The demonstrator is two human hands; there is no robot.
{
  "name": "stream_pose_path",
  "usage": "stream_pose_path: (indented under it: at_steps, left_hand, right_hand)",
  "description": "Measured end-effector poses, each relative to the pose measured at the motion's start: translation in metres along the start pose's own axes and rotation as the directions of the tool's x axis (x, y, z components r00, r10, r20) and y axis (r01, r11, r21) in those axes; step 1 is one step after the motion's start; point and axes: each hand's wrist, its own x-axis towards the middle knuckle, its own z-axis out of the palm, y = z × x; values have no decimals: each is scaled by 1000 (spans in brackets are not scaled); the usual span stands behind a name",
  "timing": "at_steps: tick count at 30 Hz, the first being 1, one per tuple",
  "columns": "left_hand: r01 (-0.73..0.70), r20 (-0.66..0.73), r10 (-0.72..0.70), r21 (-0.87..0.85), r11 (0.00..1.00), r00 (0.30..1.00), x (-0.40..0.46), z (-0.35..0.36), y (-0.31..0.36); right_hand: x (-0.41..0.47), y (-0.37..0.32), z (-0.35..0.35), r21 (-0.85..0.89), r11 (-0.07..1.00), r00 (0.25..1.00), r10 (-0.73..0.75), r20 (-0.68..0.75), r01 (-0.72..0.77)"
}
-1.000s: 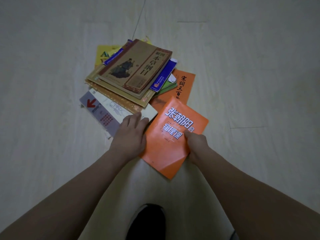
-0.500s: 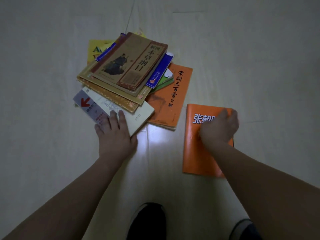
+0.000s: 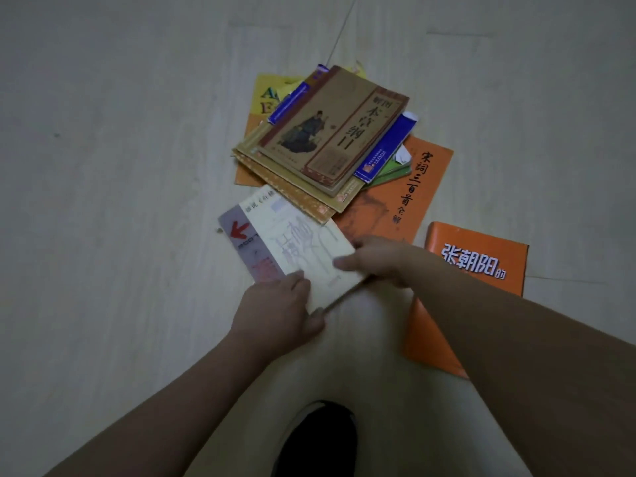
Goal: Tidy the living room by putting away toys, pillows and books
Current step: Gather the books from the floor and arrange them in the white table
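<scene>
A loose pile of books lies on the pale floor. On top sits a brown book (image 3: 337,129) with a robed figure on its cover. At the pile's near edge a cream book (image 3: 296,242) with a grey strip and red arrow is tilted up off the floor. My left hand (image 3: 278,315) grips its near corner, and my right hand (image 3: 375,259) pinches its right edge. An orange book (image 3: 478,266) with white characters lies flat to the right, partly hidden under my right forearm. Another orange book (image 3: 413,187) sticks out from under the pile.
Blue (image 3: 385,149), green (image 3: 392,173) and yellow (image 3: 272,94) books poke out of the pile. The tip of a black shoe (image 3: 320,438) shows at the bottom centre. Bare floor (image 3: 113,187) spreads to the left and beyond the pile.
My right hand let go of the orange book with white characters, left flat on the floor at the right, and moved left to the cream book. Both hands now hold that book.
</scene>
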Motion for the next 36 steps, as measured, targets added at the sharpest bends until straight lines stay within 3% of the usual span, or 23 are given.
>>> stream_pose_path:
  at_steps: [2,3,4,5,7,8,10,14,17,20,22,24,26,27,29,31,32,33,34,35,36]
  left_hand:
    - [157,-112,-200,-308,938,973,-17,11,-7]
    - [275,-121,-366,-460,844,923,-19,18,-9]
    - [383,-48,-519,-617,687,853,-21,24,-8]
    - [450,97,-610,-767,458,786,-20,25,-3]
    - [419,360,-579,-907,-34,732,-17,22,17]
    - [384,410,-536,-908,-166,738,-17,18,30]
    - [300,375,-498,-926,-227,781,-16,7,51]
    - [110,153,-325,-983,-146,933,13,-21,87]
    - [73,82,-190,-996,-52,978,53,-36,116]
    - [147,145,-89,-989,21,985,90,-34,143]
    - [240,247,28,-959,150,969,104,-26,154]
    - [242,294,99,-903,354,951,110,-17,157]
    - [146,234,104,-839,524,967,111,-13,153]
    - [94,169,71,-799,594,983,112,-12,149]
    - [-20,-29,0,-705,709,1000,108,-10,134]
    - [-174,-212,43,-652,738,976,102,-9,121]
    - [-224,-264,64,-639,736,962,97,-10,114]
    - [-237,-300,52,-621,747,953,95,-10,106]
    - [-228,-329,26,-593,772,944,93,-12,99]
    - [-186,-345,-26,-566,803,938,93,-11,88]
    - [-132,-337,-70,-540,831,939,94,-10,77]
  right_hand:
    - [-11,18,-5,-30,993,978,116,171,-113]
    - [-19,25,-8,-3,984,950,173,259,-178]
    - [-26,34,-11,32,972,917,208,341,-232]
    - [-32,41,-15,61,962,885,218,412,-265]
    - [-43,52,-25,125,945,844,204,497,-301]
    - [-53,59,-31,164,936,844,194,500,-312]
    - [-71,73,-48,259,909,860,172,481,-327]
    - [-112,117,-85,431,839,905,153,397,-332]
    - [-134,141,-96,454,834,941,205,270,-312]
    - [-136,160,-85,433,851,945,327,9,-298]
    - [-131,172,-76,397,838,903,426,-48,-374]
    - [-129,171,-74,187,836,846,532,-41,-517]
    - [-126,159,-83,-151,782,797,591,-128,-604]
    - [-123,150,-89,-308,735,797,557,-235,-605]
    - [-110,127,-98,-407,703,764,304,-569,-583]
    - [-96,99,-101,-392,780,538,-84,-839,-489]
    - [-89,82,-97,-433,814,451,-242,-859,-387]
    - [-77,63,-93,-465,847,442,-324,-837,-258]
    - [-66,45,-87,-349,936,481,-282,-830,-52]
    - [-52,28,-82,-123,983,583,-179,-792,135]
    - [-36,15,-78,154,961,680,-44,-732,228]
